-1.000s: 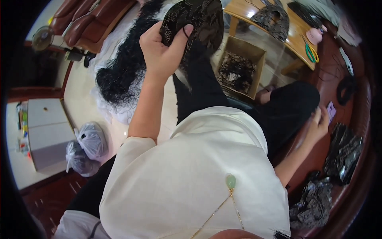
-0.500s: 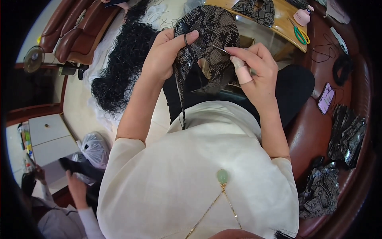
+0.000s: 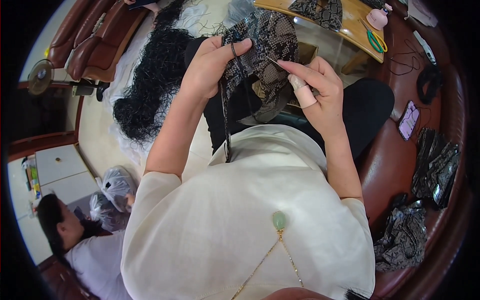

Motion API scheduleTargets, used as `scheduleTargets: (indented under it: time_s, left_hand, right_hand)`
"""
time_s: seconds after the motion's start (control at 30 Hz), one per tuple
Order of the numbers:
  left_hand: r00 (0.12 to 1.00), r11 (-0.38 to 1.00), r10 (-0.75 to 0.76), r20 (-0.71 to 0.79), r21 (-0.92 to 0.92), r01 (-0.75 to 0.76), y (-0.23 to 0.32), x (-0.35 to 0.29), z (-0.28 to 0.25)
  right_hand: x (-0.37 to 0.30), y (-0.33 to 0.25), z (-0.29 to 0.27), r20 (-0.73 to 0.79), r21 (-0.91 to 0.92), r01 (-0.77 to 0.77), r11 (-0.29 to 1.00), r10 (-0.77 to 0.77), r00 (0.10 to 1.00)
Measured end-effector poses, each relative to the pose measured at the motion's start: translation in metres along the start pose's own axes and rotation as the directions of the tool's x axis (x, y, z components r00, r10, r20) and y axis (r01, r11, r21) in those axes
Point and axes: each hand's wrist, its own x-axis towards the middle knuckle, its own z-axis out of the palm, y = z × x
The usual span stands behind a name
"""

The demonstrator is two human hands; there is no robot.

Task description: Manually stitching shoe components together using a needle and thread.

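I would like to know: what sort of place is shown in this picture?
It is probably a living room in a home: a shiny red-brown sofa on the right, a low wooden table near it, and a fan at the far left suggest this.

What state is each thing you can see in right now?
Dark snakeskin-patterned fabric: held up, edge gripped by the left hand.
Thin metal needle-like tool: pinched in the right hand, tip at the fabric, contact unclear.
Green-and-yellow-handled scissors: lying on the glossy wooden table.
Rounded pink bottle: upright, same table.
Purple rectangular phone: lying on the red-brown leather sofa.
Round fan: running or not, cannot tell.
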Motion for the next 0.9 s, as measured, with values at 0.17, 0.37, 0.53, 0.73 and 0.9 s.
scheduleTargets:
  time_s: [0.17, 0.37, 0.53, 0.73, 0.9]
  left_hand:
    - [1.0, 0.999, -0.006, 0.03, 0.051, 0.004, -0.002, 0.0, 0.0]
    - [0.989, 0.955, 0.129, 0.075, 0.258, -0.144, -0.004, -0.006, 0.008]
    - [0.945, 0.768, 0.245, 0.215, 0.551, -0.325, -0.006, -0.007, 0.01]
    - [0.97, 0.868, 0.17, 0.173, 0.44, -0.23, -0.006, -0.005, 0.007]
    - [0.976, 0.984, 0.053, 0.212, 0.156, -0.087, -0.005, 0.0, -0.002]
  right_hand:
    - [-0.001, -0.001, -0.001, 0.009, -0.004, -0.029, 1.0, 0.029, 1.0]
    - [-0.003, -0.008, -0.007, -0.009, -0.296, 0.047, 0.954, -0.052, 0.999]
    - [0.0, -0.022, -0.013, 0.034, -0.574, 0.119, 0.811, -0.121, 0.992]
    - [-0.001, -0.024, -0.019, 0.101, -0.579, 0.128, 0.805, -0.085, 0.991]
    - [-0.001, -0.026, -0.021, 0.118, -0.463, 0.083, 0.882, -0.031, 0.992]
